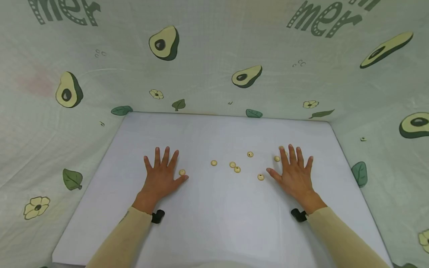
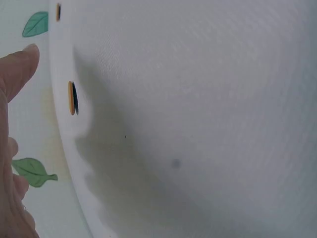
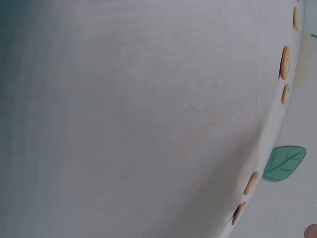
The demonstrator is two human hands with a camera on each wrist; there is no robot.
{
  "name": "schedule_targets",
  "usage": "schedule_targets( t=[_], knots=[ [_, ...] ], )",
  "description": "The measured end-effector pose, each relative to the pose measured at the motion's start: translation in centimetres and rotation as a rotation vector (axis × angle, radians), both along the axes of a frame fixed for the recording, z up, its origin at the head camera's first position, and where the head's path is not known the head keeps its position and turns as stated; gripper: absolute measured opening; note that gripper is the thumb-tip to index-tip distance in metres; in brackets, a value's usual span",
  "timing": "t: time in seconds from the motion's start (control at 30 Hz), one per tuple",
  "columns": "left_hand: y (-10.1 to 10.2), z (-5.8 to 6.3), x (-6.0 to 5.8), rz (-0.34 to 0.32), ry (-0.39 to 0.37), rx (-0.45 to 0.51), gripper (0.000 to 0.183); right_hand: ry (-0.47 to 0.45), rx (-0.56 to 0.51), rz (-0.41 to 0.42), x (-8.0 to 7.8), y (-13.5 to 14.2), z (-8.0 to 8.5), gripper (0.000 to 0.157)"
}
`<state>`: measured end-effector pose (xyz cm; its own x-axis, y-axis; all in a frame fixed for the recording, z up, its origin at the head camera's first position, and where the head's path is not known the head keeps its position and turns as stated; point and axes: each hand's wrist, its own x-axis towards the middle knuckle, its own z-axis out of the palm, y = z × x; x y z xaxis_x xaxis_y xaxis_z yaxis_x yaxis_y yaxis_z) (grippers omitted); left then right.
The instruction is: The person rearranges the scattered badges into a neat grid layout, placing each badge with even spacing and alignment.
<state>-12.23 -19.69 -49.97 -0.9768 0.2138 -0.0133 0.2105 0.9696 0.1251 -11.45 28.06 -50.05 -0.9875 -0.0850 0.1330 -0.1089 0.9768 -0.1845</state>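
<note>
While both hands lay flat, the small tan buttons were scattered across the middle of the white desk point(image 1: 214, 223); one button point(image 1: 182, 172) sat in the crook between the left hand's thumb and forefinger, just beside the skin, though whether it touched could not be told; another button point(image 1: 260, 177) lay just off the tip of the right thumb, and a further one point(image 1: 276, 158) sat against the right forefinger, with one more partly hidden behind the fingertips. Between the hands a loose group was spread: a lone button point(image 1: 213, 162) to the left, a close pair point(image 1: 234, 167) nearly touching each other, and a single one point(image 1: 250, 154) farther back. The left hand point(image 1: 161, 178) rested palm down with straight, spread fingers, gripping nothing; the right hand point(image 1: 295, 175) lay likewise, fingers straight and fanned, holding nothing. In the left wrist view a thumb point(image 2: 17, 69) showed at the edge, with a button seen edge-on point(image 2: 72, 98) on the desk surface close by; in the right wrist view several buttons appeared edge-on along the desk's far side, one of them point(image 3: 285, 62) near the top. Pale beige sleeves point(image 1: 124, 238) covered both forearms, a dark strap point(image 1: 157, 216) at each wrist; a pale cloth printed with avocados point(image 1: 164, 42), leaves and flowers hung behind and around the desk.
</note>
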Motion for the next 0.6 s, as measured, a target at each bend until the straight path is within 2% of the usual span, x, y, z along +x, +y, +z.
schedule_targets(
  t=[0.23,0.37,0.6],
  knots=[
    [0.3,-0.1,-0.1,-0.006,-0.027,0.021,0.1,0.025,0.005,0.013,-0.3,0.5,-0.2,0.094],
    [0.5,-0.3,-0.1,-0.022,-0.016,0.045,0.094,0.047,0.004,0.021,-0.4,0.7,-0.2,0.091],
    [0.5,-0.8,0.1,-0.026,0.043,0.092,0.073,0.17,-0.009,0.081,-1.1,1.1,-0.4,0.074]
  ],
)
